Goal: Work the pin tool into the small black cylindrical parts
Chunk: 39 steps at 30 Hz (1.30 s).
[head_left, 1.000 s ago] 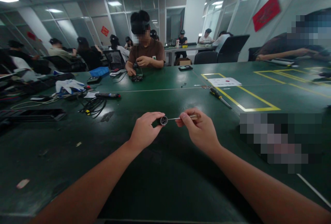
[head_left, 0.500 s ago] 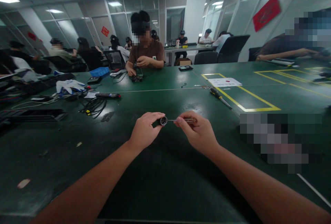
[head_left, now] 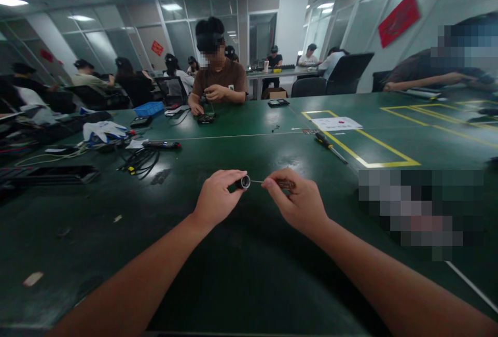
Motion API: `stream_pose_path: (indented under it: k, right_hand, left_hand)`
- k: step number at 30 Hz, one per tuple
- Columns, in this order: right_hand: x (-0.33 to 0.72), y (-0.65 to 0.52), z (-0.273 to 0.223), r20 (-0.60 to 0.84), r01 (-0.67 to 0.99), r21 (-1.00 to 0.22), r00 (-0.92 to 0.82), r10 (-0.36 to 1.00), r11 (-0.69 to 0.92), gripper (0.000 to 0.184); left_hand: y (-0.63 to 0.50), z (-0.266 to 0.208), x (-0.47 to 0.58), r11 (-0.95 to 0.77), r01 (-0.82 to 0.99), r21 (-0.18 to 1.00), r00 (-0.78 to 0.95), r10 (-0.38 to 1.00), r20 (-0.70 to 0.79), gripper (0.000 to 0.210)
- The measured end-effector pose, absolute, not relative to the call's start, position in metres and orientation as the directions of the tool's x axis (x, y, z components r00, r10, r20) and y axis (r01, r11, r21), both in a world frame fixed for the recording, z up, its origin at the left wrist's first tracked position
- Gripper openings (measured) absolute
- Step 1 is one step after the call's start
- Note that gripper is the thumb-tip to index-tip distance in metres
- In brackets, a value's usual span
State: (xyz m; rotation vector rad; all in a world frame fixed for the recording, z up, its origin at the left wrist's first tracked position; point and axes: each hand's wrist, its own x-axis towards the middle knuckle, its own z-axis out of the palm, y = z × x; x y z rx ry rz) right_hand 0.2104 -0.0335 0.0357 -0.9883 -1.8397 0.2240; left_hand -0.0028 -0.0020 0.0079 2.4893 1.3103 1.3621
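Note:
My left hand [head_left: 217, 196] is closed around a small black round part [head_left: 244, 182] with a silvery ring at its open end, which faces me. My right hand [head_left: 298, 198] pinches a small screwdriver [head_left: 287, 184] by its translucent brownish handle. The thin metal shaft points left, and its tip meets the edge of the round part. Whether the tip sits inside the part or only against it, I cannot tell. Both hands are held just above the green table [head_left: 241, 275], near the middle of the view.
A yellow-and-black screwdriver [head_left: 330, 148] lies at right by a white sheet [head_left: 336, 123] and yellow tape. On the left are a coiled black cable [head_left: 142, 162], a dark pen-like tool [head_left: 161, 144], white gloves [head_left: 103, 132] and a blue basket [head_left: 150, 108]. A co-worker [head_left: 220, 80] sits opposite.
Both hands keep nearly the same pose, still on the round part and the screwdriver. The screwdriver handle looks slightly turned. The whole view has shifted very slightly.

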Motion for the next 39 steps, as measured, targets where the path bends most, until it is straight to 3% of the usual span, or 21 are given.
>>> stream_pose_path:
  k: [24,39]
  right_hand:
    - [0.2107,-0.0345,0.0378,0.701,0.525,-0.492,-0.235,0.673,0.695,0.006]
    - [0.2108,-0.0416,0.0434,0.69,0.522,-0.541,-0.172,0.703,0.66,0.011]
  left_hand:
    - [-0.0015,0.0079,-0.0028,-0.663,0.619,0.42,0.255,0.676,0.692,0.037]
    - [-0.0023,0.0079,-0.0034,-0.657,0.582,0.479,0.229,0.698,0.679,0.038]
